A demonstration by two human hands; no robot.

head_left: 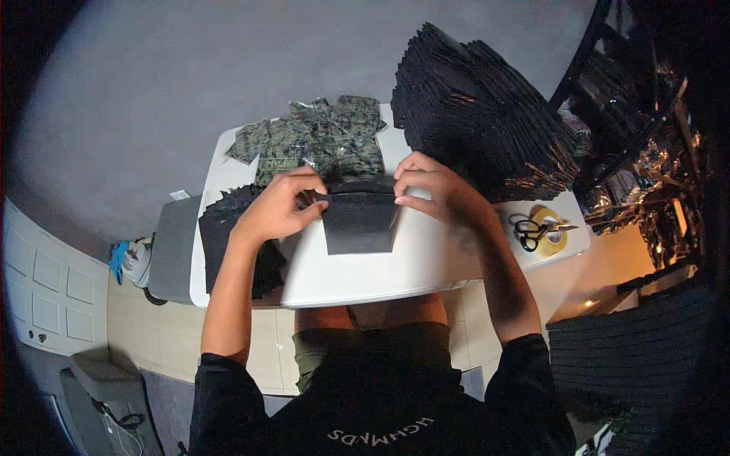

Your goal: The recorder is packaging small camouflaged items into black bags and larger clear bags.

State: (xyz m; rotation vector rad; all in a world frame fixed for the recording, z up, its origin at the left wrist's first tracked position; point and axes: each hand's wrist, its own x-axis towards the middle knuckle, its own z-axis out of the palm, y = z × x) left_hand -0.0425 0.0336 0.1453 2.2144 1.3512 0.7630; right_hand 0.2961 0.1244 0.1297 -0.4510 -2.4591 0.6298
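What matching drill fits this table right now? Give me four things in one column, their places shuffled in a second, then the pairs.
1 black pouch
2 scissors
3 camouflage packets
4 tall black stack

A far edge of the table, centre
B far right corner
C on the tape roll, right edge
D between left hand and right hand

Pairs: 1-D, 2-C, 3-A, 4-B

On the table (426, 262): pouch (360, 223) at centre, packets (315, 140) above it, stack (479, 114) upper right, scissors (536, 230) right.
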